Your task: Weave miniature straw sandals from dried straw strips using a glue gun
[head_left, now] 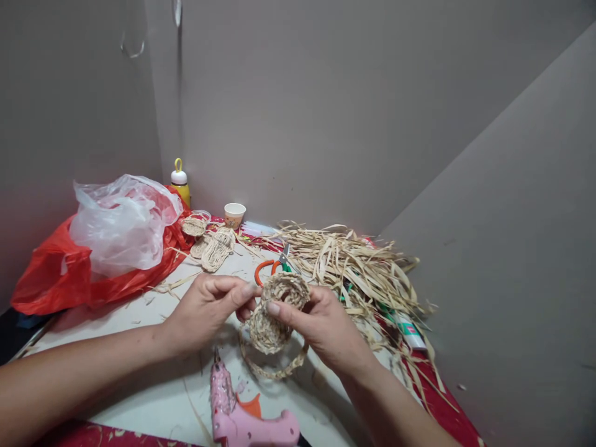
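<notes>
A coiled straw braid (272, 332), shaped like a figure eight, is in my right hand (321, 316). My right thumb presses on its front, with the fingers behind it. A loose end of the braid hangs below in a loop (274, 374). My left hand (218, 304) is closed in a pinch at the piece's left edge; what lies between the fingertips is too small to make out. Below the hands, a pink glue gun (254, 428) with an orange trigger lies on the table. Scissors (267, 270) with orange handles lie just behind the braid, partly hidden.
Dry straw strands (344, 261) are heaped at the right, partly over a white and green tube (410, 332). Several finished-looking woven pieces (218, 248) lie at the back left. Behind them stand a paper cup (234, 215) and a yellow bottle (180, 186). Plastic bags (125, 230) fill the left; grey walls surround the table.
</notes>
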